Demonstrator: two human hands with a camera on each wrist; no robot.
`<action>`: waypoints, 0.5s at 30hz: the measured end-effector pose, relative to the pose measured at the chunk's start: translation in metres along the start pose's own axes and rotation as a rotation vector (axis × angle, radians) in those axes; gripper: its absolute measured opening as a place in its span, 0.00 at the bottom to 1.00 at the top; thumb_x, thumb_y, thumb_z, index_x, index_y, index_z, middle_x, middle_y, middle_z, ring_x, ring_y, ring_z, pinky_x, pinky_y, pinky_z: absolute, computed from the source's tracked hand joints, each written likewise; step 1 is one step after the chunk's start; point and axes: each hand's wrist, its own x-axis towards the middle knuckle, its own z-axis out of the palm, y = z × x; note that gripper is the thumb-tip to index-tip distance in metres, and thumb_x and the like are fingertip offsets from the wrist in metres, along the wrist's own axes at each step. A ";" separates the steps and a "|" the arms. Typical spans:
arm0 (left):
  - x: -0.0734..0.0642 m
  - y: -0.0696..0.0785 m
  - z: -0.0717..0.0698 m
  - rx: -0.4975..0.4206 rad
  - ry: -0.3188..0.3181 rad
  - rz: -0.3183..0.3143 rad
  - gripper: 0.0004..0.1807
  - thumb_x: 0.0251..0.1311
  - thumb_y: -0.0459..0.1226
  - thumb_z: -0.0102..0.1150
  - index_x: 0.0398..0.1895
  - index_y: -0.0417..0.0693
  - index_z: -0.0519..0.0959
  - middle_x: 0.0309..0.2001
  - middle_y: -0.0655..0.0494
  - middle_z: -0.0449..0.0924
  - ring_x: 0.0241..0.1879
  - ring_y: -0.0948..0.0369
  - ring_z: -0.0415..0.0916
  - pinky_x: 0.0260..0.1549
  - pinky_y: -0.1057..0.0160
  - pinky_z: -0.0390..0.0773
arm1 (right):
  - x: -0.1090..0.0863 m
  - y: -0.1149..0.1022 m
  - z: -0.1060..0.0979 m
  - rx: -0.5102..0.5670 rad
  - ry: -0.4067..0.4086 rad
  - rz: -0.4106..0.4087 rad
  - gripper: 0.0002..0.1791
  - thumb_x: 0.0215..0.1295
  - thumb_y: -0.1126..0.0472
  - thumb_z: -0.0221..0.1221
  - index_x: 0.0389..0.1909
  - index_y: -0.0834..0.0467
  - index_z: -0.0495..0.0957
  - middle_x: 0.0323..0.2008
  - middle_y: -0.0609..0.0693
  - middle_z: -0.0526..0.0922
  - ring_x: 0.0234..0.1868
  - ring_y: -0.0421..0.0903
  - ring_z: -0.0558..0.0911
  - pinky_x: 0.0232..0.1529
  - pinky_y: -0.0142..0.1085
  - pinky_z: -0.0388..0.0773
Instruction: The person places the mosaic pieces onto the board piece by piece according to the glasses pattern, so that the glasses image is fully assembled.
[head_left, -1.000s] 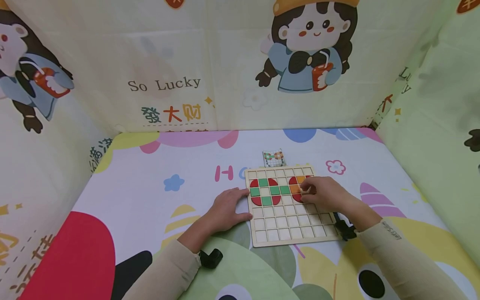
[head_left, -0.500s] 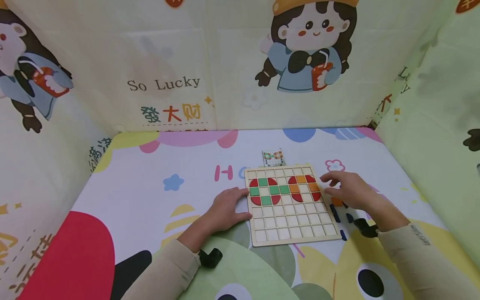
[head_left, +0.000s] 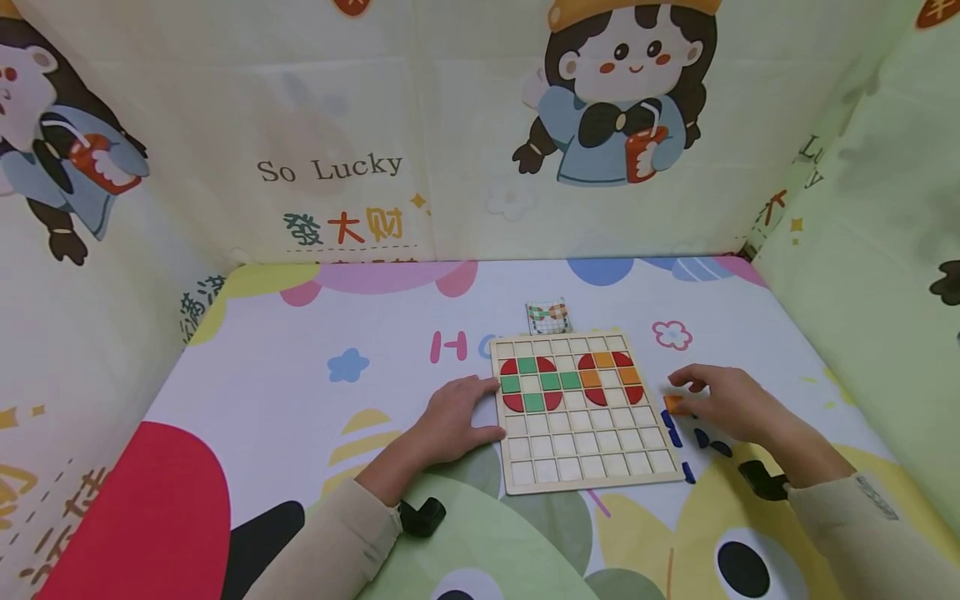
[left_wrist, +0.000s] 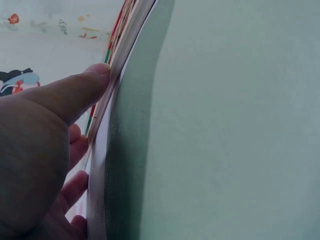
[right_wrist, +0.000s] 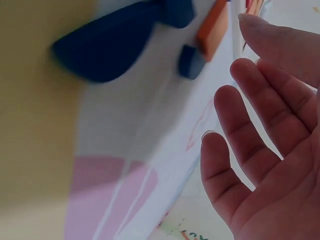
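My left hand rests against the left edge of a wooden grid board, thumb and fingers on its side. In the left wrist view the thumb presses the board's edge. Red quarter-round pieces, green squares and orange squares form two round patterns in its upper rows. My right hand hovers right of the board with fingers relaxed and nothing between them. A loose orange block lies by its fingertips; the right wrist view shows that orange block apart from the fingers.
Several dark blue pieces lie along the board's right side, some curved like the dark blue piece in the right wrist view. A small pattern card lies behind the board. Printed cloth walls enclose the table.
My right hand has left the board's right pattern, uncovering an orange square and red pieces there, and moved right and down to the loose pieces. The left hand stays put.
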 end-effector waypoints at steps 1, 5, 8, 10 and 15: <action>0.000 0.000 0.000 0.003 0.000 0.001 0.38 0.60 0.48 0.69 0.71 0.46 0.68 0.68 0.48 0.69 0.69 0.47 0.60 0.67 0.42 0.59 | -0.001 0.002 0.000 -0.005 0.002 -0.006 0.21 0.62 0.57 0.69 0.53 0.63 0.80 0.43 0.60 0.81 0.43 0.60 0.77 0.41 0.52 0.79; 0.000 0.000 0.000 0.003 0.003 0.000 0.38 0.59 0.48 0.69 0.71 0.46 0.68 0.67 0.48 0.69 0.68 0.47 0.61 0.67 0.43 0.59 | -0.003 0.005 0.003 -0.034 0.001 -0.004 0.22 0.60 0.57 0.70 0.52 0.63 0.81 0.43 0.61 0.81 0.45 0.61 0.76 0.42 0.55 0.78; 0.000 0.001 0.000 -0.001 0.000 -0.003 0.38 0.59 0.48 0.69 0.71 0.46 0.68 0.67 0.48 0.69 0.69 0.47 0.61 0.67 0.42 0.59 | -0.004 0.008 0.005 -0.062 -0.011 -0.002 0.21 0.59 0.57 0.70 0.52 0.61 0.82 0.43 0.59 0.82 0.44 0.59 0.76 0.42 0.54 0.78; 0.000 0.000 0.000 -0.002 -0.002 -0.005 0.38 0.59 0.48 0.70 0.71 0.46 0.68 0.67 0.48 0.69 0.69 0.47 0.61 0.67 0.42 0.59 | -0.004 0.009 0.005 -0.075 -0.013 -0.014 0.20 0.59 0.57 0.70 0.51 0.61 0.82 0.43 0.58 0.82 0.44 0.58 0.77 0.43 0.55 0.78; 0.000 0.000 0.001 0.000 -0.001 -0.009 0.39 0.59 0.48 0.70 0.71 0.47 0.68 0.68 0.49 0.69 0.69 0.47 0.60 0.67 0.42 0.58 | -0.003 0.010 0.006 -0.088 0.002 -0.039 0.18 0.59 0.58 0.69 0.48 0.62 0.83 0.41 0.55 0.83 0.42 0.56 0.77 0.44 0.55 0.77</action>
